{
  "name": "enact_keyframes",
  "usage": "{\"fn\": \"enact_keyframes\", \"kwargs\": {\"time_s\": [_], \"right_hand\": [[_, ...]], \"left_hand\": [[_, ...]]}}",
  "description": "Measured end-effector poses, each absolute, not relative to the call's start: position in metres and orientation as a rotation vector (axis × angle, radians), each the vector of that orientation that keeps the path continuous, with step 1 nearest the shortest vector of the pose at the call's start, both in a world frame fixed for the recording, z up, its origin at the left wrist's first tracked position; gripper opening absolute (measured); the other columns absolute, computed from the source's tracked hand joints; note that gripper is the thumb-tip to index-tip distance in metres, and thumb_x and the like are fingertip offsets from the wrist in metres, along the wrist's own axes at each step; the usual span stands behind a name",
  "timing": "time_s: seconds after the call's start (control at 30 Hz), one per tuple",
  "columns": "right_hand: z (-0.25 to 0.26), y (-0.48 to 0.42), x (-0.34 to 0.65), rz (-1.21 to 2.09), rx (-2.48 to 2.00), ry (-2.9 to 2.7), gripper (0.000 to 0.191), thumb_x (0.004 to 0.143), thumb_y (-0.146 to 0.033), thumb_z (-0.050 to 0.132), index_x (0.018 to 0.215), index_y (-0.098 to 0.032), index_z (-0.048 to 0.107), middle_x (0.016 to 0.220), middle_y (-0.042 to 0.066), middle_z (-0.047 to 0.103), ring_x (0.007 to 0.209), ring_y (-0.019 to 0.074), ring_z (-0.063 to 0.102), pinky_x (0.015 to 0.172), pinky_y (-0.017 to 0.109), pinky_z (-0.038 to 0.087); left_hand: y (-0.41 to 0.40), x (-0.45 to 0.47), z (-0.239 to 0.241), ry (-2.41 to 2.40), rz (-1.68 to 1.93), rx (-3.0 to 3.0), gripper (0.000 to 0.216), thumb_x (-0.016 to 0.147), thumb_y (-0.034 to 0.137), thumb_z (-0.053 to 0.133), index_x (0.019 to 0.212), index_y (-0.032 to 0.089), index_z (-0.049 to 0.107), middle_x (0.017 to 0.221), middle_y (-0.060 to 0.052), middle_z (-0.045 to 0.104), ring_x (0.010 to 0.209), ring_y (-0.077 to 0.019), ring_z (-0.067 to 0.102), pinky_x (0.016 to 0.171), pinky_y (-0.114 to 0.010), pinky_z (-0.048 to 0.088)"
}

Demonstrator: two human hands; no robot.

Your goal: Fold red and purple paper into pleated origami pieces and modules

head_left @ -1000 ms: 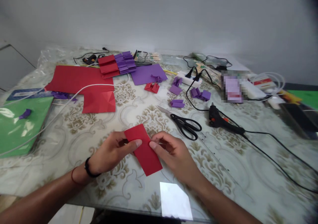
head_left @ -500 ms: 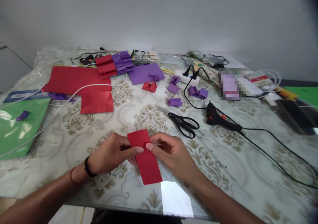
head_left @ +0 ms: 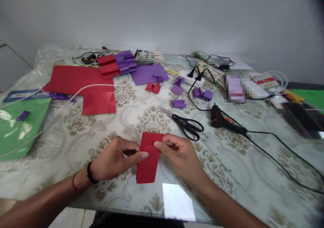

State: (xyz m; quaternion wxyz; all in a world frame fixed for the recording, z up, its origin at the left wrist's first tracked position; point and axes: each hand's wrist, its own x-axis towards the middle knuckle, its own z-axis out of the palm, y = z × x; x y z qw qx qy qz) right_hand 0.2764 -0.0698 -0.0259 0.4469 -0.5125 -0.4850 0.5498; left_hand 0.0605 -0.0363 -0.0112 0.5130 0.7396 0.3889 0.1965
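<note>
A folded strip of red paper (head_left: 149,164) is held between my two hands, just above the near side of the table. My left hand (head_left: 115,159) pinches its left edge, thumb on the front face and fingers mostly behind. Higher up, my right hand (head_left: 179,153) grips the right edge near the top corner, also with the thumb in front. Beyond my right hand lie black-handled scissors (head_left: 188,125), blades pointing left. Farther back are small folded purple pieces (head_left: 179,103) and a folded red piece (head_left: 153,87).
A black glue gun (head_left: 225,121) rests at right, its cable trailing to the table edge. Behind it stands a white power strip (head_left: 191,79) with plugs in. Red sheets (head_left: 78,79) and a green pack (head_left: 22,133) lie left, crossed by a white cable (head_left: 96,85).
The red strip has turned, its top swinging right and its bottom left. My right hand has shifted slightly right and up along its edge; both hands still hold it.
</note>
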Motion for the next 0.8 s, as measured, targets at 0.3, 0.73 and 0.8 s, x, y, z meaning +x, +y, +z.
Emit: {"fn": "enact_keyframes", "kwargs": {"time_s": [0.3,0.73,0.8], "right_hand": [[-0.0244,-0.0713,0.277,1.416,-1.275,-1.273,0.042,0.088,-0.046,0.074,0.063,-0.021,0.052,0.059,-0.006,0.042,0.057,0.0107,0.034,0.054,0.026,0.029],[-0.0212,-0.0749,0.2709,1.423,-1.29,-1.359,0.034,0.091,-0.054,0.071,0.085,-0.021,0.074,0.063,-0.001,0.064,0.057,0.0143,0.051,0.053,0.028,0.039],[-0.0209,-0.0744,0.2712,1.377,-1.3,-1.382,0.032,0.092,-0.052,0.07,0.088,-0.022,0.077,0.066,0.001,0.069,0.058,0.0153,0.056,0.053,0.028,0.042]], "left_hand": [[-0.0337,0.0566,-0.0121,0.912,0.607,1.738,0.04,0.098,0.033,0.065,0.063,0.014,0.061,0.056,0.006,0.044,0.054,-0.0064,0.034,0.051,-0.019,0.03],[-0.0326,0.0525,-0.0136,0.896,0.648,1.584,0.031,0.099,0.034,0.065,0.075,0.014,0.065,0.064,0.003,0.052,0.059,-0.0087,0.04,0.055,-0.021,0.033],[-0.0321,0.0537,-0.0132,0.907,0.624,1.606,0.032,0.099,0.034,0.065,0.074,0.014,0.065,0.063,0.004,0.051,0.059,-0.0086,0.04,0.055,-0.021,0.033]]}}
